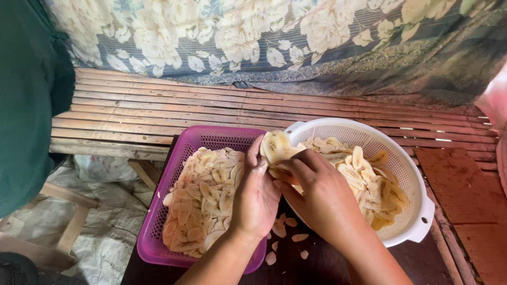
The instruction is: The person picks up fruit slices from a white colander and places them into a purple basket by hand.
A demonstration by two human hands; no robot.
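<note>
Two baskets (158, 232) (422, 211), two hands (256, 198) (317, 195)

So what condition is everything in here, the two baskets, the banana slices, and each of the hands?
Purple basket: upright, nearly full of slices laid flat.
White colander: upright, partly filled with loose slices.
Stack of slices: held upright between both hands.
Left hand: closed around the stack.
Right hand: fingers pinching the stack.
Loose slices: scattered on the dark table between the baskets.
</note>
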